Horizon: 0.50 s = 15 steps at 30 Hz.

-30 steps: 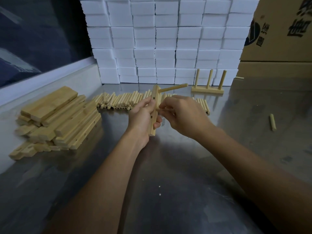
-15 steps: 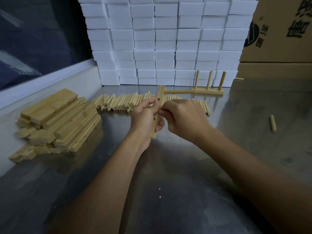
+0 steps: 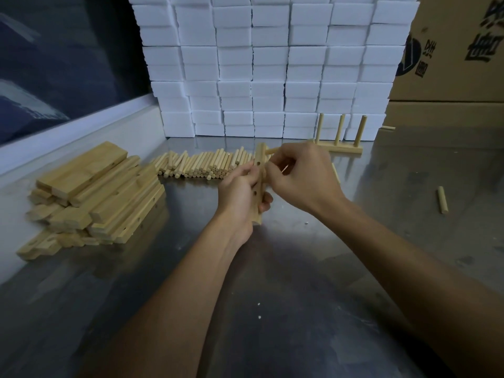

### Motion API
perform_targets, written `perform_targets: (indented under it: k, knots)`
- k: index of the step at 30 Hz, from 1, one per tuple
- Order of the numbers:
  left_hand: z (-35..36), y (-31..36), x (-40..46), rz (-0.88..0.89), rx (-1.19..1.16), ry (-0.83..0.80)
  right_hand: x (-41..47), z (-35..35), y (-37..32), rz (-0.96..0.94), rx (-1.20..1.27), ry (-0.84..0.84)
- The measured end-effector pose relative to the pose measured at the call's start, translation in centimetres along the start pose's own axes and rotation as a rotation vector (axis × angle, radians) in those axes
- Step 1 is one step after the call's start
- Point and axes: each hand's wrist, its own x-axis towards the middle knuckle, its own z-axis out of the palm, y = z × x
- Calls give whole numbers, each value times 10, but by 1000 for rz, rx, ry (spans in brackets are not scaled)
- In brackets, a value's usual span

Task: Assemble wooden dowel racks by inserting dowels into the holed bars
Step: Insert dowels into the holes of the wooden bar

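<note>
Our left hand (image 3: 240, 195) grips the holed bar (image 3: 259, 184) upright over the steel table (image 3: 272, 309), near the far row of loose dowels (image 3: 201, 165). Our right hand (image 3: 302, 178) pinches a dowel (image 3: 272, 150) entering its top hole. Both pieces look light, stiff and smooth, so we judge a mid-bar grip steadiest.

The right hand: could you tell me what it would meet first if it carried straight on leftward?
The right hand would most likely meet the holed bar, gripped upright by the left hand.
</note>
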Motion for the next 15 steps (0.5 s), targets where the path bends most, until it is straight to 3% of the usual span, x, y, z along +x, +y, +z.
perform_targets:
  k: [7,11,15]
  knots:
    - [-1,0,2,-184,-134,17,5,-6,-9,-10,135,192]
    - [-6,2,5,-200,-234,85,15,-11,9,101,248,298]
    - [-7,2,7,-202,-268,118,16,-2,52,301,32,227]
